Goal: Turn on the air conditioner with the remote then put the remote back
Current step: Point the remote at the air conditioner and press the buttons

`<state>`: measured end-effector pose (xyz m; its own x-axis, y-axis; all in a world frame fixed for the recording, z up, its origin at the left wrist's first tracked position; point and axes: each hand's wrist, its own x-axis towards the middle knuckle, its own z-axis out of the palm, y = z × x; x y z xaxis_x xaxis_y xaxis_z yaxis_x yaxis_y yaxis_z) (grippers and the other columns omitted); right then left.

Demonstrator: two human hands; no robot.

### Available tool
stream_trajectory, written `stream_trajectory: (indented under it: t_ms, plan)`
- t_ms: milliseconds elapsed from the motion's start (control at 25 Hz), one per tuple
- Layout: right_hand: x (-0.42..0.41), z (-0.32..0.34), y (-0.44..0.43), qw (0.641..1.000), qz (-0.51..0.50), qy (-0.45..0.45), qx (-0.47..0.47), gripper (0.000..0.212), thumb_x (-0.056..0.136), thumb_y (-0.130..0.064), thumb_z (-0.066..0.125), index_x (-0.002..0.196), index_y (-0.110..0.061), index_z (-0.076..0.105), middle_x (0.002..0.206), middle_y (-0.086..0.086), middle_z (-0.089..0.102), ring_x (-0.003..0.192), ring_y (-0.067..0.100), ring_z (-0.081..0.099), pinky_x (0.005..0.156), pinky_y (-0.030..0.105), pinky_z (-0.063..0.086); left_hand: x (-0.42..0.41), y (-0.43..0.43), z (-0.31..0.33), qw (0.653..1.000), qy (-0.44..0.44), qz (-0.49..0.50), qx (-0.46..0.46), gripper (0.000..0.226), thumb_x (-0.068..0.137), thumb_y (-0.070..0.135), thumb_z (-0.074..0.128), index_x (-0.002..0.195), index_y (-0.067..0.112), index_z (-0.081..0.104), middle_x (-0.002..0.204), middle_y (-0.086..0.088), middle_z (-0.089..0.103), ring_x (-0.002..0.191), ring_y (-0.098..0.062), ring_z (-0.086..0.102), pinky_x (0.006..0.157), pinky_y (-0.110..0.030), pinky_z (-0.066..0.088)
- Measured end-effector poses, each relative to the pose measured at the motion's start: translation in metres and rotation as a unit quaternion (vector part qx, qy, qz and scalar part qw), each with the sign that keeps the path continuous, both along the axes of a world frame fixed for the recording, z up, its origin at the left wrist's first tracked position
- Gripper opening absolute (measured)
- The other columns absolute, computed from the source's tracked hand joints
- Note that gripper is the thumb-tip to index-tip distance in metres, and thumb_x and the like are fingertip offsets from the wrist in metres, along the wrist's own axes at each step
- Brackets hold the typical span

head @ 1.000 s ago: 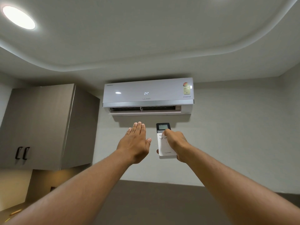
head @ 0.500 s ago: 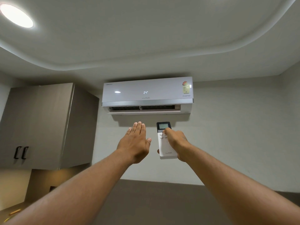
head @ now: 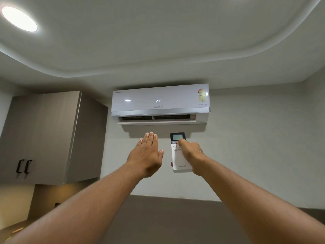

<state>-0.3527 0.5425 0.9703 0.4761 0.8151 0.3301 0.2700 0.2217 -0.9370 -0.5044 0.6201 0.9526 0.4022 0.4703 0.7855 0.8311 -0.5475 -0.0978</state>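
Hands unmoved, right hand (head: 190,154) hiding remote (head: 177,155) buttons

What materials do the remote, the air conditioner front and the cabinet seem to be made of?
Remote: likely matte white plastic, with a dark top around its grey screen.
Air conditioner front: probably glossy plastic or glass-like panel, since it mirrors the ceiling light; a silver strip, metal-looking, runs beneath.
Cabinet: seems grey-brown laminate or wood, matte with faint vertical grain; its black handles look like metal.

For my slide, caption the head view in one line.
Right hand aims the remote at the wall air conditioner showing 24, left hand held open beneath its vent.
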Motion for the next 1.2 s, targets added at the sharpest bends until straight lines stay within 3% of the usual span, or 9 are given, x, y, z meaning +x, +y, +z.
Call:
stream_trajectory:
  t_ms: [480, 680, 960, 1200]
  plan:
    - [-0.007, -0.001, -0.002, 1.000, -0.014, -0.005, 0.001, 0.019, 0.096, -0.035, 0.051, 0.088, -0.018, 0.058, 0.113, 0.021, 0.077, 0.107, 0.043, 0.077, 0.099, 0.048, 0.061, -0.004, -0.001, 0.001, 1.000, 0.003, 0.003, 0.000, 0.068, 0.101, 0.047, 0.018, 0.153, 0.011, -0.005, 0.162, -0.007, -0.008, 0.148, -0.021, -0.008, 0.116, -0.035, -0.002]
    - [-0.007, -0.003, -0.002, 1.000, -0.020, -0.001, 0.000, 0.021, 0.097, -0.035, 0.052, 0.086, -0.019, 0.058, 0.099, 0.017, 0.075, 0.107, 0.042, 0.077, 0.095, 0.045, 0.061, -0.005, 0.000, -0.001, 1.000, 0.002, 0.000, 0.000, 0.068, 0.101, 0.047, 0.018, 0.153, 0.011, -0.004, 0.162, -0.007, -0.008, 0.148, -0.021, -0.008, 0.115, -0.034, -0.003]
    - [-0.012, -0.001, -0.003, 1.000, -0.019, -0.002, 0.002, 0.021, 0.096, -0.036, 0.052, 0.088, -0.018, 0.059, 0.109, 0.020, 0.078, 0.105, 0.042, 0.077, 0.097, 0.045, 0.060, -0.009, -0.001, 0.001, 1.000, 0.001, 0.000, 0.007, 0.068, 0.100, 0.047, 0.018, 0.153, 0.010, -0.004, 0.162, -0.008, -0.007, 0.148, -0.021, -0.008, 0.115, -0.034, -0.003]
    - [-0.015, 0.000, -0.002, 0.999, -0.029, -0.025, -0.001, 0.022, 0.096, -0.039, 0.053, 0.085, -0.020, 0.057, 0.092, 0.013, 0.071, 0.087, 0.034, 0.072, 0.075, 0.036, 0.056, -0.013, -0.001, 0.002, 1.000, 0.001, 0.004, 0.011, 0.068, 0.100, 0.047, 0.017, 0.153, 0.010, -0.004, 0.162, -0.008, -0.007, 0.148, -0.021, -0.008, 0.113, -0.033, -0.005]
